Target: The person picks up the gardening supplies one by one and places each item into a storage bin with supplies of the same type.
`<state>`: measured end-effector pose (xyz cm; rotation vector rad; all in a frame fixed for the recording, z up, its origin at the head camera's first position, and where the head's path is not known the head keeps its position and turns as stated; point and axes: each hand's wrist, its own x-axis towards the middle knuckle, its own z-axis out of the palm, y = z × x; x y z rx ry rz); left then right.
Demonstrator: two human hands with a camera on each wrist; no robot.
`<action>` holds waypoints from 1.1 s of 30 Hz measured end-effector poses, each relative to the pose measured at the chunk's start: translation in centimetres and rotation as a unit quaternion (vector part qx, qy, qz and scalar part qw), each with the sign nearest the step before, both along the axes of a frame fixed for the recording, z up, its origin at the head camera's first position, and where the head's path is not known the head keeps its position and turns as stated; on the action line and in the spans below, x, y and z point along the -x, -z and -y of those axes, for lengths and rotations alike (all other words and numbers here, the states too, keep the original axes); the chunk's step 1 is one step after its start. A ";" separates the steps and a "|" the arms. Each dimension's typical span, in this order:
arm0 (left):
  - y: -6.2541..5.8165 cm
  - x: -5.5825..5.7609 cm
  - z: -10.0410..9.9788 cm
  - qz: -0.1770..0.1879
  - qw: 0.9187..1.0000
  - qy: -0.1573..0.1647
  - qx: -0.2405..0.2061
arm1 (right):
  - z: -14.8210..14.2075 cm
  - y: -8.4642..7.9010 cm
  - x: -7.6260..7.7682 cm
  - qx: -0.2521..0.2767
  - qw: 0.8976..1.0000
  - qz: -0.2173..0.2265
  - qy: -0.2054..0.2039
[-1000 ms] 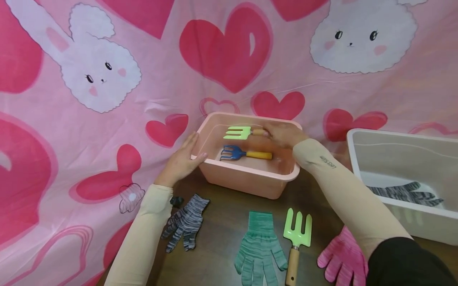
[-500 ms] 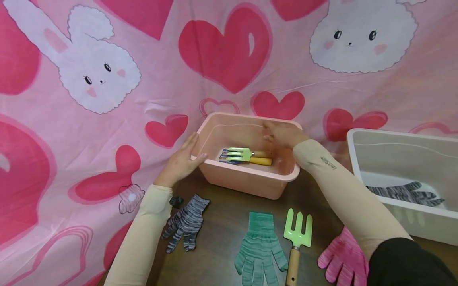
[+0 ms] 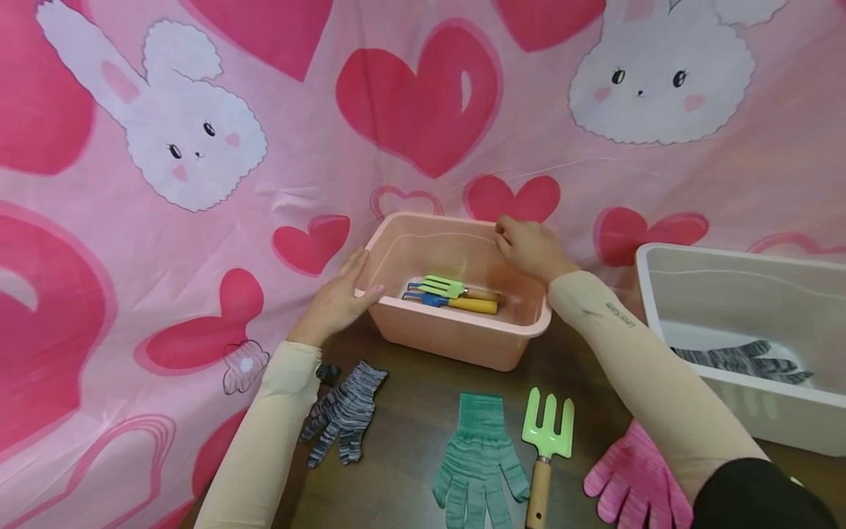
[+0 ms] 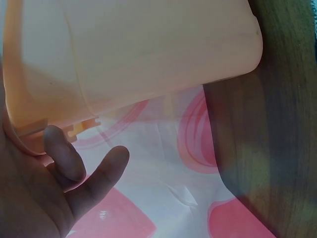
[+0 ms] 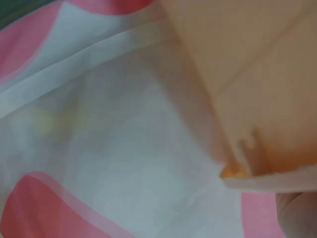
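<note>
Pink bin (image 3: 463, 338) was placed on table (image 3: 410, 433), against cloth. Green fork (image 3: 444, 286) and blue fork (image 3: 429, 298) were already laid inside; second green fork (image 3: 547, 441) and gloves were left outside. Left hand (image 3: 337, 301) was pressed flat on left rim, fingers straight. Right hand (image 3: 529, 246) was curled over far rim, gripping it. One second before, green fork was held above bin; now released.

pink tub (image 3: 456, 339) upright on table | green fork (image 3: 444, 286) lying across blue fork (image 3: 429, 299) inside
</note>
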<state>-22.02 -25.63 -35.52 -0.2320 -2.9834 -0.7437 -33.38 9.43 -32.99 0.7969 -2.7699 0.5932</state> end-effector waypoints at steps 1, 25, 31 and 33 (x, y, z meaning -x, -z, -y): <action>0.0 0.0 0.0 0.003 1.000 -0.001 0.000 | -0.1 -0.1 -0.3 0.008 1.000 -0.004 0.005; 0.1 0.3 -0.2 0.011 1.000 -0.006 -0.002 | -3.3 -0.2 -15.8 0.075 0.996 0.050 0.025; 0.0 0.0 -0.1 0.010 1.000 -0.006 -0.005 | -4.9 1.7 -19.2 0.068 0.995 0.071 0.033; -0.1 -0.1 -0.1 0.009 1.000 -0.007 -0.007 | -5.3 2.4 -20.3 0.066 0.995 0.072 0.034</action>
